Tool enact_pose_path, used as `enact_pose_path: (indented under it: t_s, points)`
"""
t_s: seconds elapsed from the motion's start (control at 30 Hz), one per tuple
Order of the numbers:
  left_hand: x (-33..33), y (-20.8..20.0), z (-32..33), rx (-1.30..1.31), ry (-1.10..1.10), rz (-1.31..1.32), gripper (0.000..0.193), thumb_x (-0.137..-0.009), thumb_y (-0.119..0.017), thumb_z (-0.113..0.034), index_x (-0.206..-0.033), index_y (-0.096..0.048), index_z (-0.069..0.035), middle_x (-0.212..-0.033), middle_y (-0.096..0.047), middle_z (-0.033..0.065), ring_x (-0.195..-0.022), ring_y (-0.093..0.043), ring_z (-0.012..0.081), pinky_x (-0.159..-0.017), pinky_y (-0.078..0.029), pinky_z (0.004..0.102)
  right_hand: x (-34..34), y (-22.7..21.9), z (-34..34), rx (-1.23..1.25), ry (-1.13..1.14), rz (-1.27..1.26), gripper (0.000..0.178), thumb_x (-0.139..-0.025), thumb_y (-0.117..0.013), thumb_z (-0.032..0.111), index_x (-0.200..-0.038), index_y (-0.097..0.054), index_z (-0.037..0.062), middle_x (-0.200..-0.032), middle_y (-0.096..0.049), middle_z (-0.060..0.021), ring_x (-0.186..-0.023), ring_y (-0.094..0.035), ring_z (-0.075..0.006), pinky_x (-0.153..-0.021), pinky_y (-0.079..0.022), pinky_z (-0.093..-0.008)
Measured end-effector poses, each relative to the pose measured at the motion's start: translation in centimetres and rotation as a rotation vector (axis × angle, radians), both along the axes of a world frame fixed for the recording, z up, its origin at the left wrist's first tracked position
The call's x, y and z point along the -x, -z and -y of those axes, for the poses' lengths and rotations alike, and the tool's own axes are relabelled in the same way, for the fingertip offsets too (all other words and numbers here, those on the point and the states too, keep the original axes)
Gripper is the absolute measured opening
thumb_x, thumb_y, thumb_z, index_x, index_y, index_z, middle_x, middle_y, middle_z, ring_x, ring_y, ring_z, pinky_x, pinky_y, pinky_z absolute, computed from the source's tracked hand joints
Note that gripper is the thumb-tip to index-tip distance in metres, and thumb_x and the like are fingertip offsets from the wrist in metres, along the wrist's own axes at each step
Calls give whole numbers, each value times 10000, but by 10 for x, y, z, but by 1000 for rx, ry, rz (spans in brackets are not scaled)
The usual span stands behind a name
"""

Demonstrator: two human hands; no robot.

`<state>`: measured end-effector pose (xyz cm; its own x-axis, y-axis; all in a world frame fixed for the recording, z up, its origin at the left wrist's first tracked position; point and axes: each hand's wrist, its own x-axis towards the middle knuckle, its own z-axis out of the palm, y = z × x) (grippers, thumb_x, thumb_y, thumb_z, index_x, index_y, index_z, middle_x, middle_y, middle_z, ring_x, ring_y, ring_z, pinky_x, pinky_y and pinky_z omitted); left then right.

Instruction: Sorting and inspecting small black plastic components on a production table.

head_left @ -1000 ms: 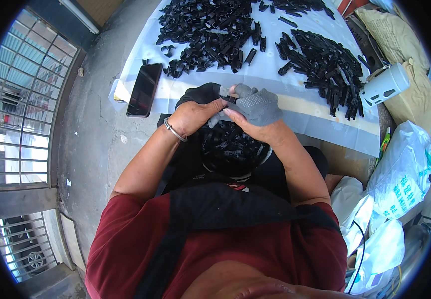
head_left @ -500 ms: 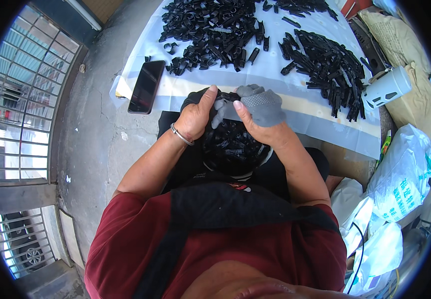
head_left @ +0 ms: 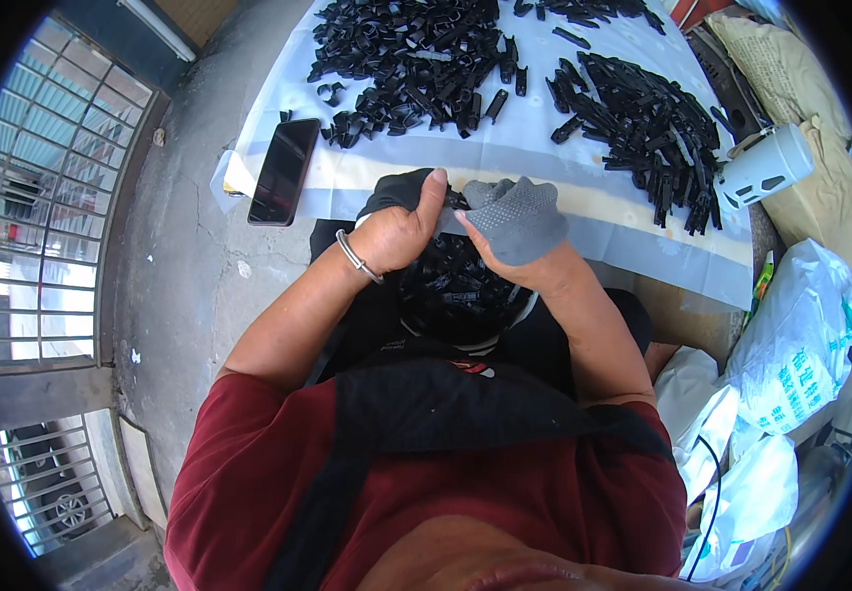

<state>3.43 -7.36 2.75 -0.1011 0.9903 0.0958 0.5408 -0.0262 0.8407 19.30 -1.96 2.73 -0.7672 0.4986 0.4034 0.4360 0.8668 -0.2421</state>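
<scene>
My left hand point(head_left: 401, 219), in a dark glove that leaves the thumb bare, is closed with its thumb pointing up. Beside it my right hand point(head_left: 513, 225), in a grey dotted glove with a bare thumb, curls inward. Between the two thumbs both hands grip a small black plastic part point(head_left: 456, 200), mostly covered by the fingers. Right below them, between my knees, stands a round container point(head_left: 490, 342) holding many black plastic parts point(head_left: 460, 286). On the table ahead lie a big heap of curved black pieces point(head_left: 396, 69) and a pile of long black pieces point(head_left: 643, 128).
A dark phone point(head_left: 285, 171) lies at the left corner of the sheet-covered table point(head_left: 377, 155). At the right table edge a pale blue perforated cylinder point(head_left: 766, 167) lies tilted. White plastic bags point(head_left: 790, 340) and brown sacks point(head_left: 820, 187) crowd the right side. Barred windows point(head_left: 42, 197) stand left.
My hands have drawn closer together around the part, and the right fingers have curled in. The left hand has shifted slightly right. The piles look the same.
</scene>
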Motion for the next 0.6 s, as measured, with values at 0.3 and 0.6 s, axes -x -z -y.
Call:
enact_pose_path:
  t_s: [0.3,0.6]
  points:
    - [15,4,-33,-182,-17,-544,386,-868,-466,-402,-901,-568,-32,-785,-609,185,-744,-589,345,-674,-460,407,-28,-8,-64,-273,414,-77,248,-810,-547,267,-927,-605,57,-826,-601,-157,-758,-566,-320,-665,-438,-436]
    - [6,25,-90,-114,-69,-802,289,-805,-533,-277,-985,-565,-54,-863,-613,131,-770,-603,299,-650,-481,392,25,6,-104,-101,399,131,166,-792,-535,219,-848,-604,78,-746,-613,-151,-693,-597,-327,-599,-470,-444]
